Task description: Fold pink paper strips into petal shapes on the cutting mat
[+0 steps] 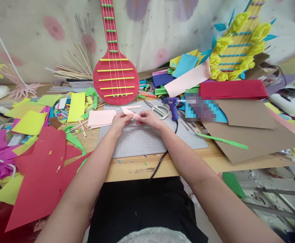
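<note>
Pale pink paper (127, 111) is over the mat (142, 141), pinched by thumb and fingers of the left hand (120, 122) and right hand (147, 119). Pink sheets (101, 119) overlap the mat's left edge; scissors (161, 112) and a glue gun (173, 108) lie toward its back; a red guitar (115, 75) stands behind it.

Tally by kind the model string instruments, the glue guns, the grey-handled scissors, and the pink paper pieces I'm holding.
Model string instruments: 2, red one and yellow one
Glue gun: 1
Grey-handled scissors: 1
Held pink paper piece: 1
Total: 5
</note>
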Available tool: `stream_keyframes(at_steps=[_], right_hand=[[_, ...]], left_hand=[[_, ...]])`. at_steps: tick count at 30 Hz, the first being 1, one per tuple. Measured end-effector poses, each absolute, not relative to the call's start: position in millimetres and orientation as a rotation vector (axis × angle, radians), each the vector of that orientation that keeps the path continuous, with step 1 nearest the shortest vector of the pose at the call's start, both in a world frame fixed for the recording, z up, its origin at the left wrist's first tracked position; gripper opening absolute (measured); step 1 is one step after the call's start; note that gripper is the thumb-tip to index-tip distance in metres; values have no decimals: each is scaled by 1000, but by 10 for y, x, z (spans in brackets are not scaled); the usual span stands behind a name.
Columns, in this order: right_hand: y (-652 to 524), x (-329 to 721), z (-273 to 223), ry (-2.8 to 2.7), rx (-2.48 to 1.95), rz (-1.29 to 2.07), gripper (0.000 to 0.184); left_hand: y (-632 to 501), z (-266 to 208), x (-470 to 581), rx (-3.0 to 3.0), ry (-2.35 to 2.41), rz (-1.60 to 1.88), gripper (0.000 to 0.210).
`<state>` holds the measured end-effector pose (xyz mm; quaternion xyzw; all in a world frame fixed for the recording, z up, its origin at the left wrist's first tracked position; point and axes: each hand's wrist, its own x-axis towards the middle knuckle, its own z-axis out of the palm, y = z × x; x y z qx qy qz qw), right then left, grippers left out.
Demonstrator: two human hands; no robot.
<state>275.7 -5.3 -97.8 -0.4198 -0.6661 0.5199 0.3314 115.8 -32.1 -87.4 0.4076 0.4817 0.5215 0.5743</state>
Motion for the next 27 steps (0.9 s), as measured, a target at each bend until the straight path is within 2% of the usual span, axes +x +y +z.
stream_keyframes(at_steps=[3, 10, 19, 27], right_hand=[[-60, 2765, -967, -1728, -1081, 1398, 35], [-88, 2740, -929, -1703, -1079, 1463, 29], [-95, 2784, -914, -1668, -1117, 1515, 22], [-91, 2791, -918, -1701, -1132, 1519, 24]], left_hand=[[-326, -862, 1174, 936, 1094, 1223, 39], [-336, -816, 1206, 784, 1109, 1317, 20], [-305, -818, 1101, 750, 1127, 1372, 18], [-301, -828, 1105, 721, 1148, 1410, 12]])
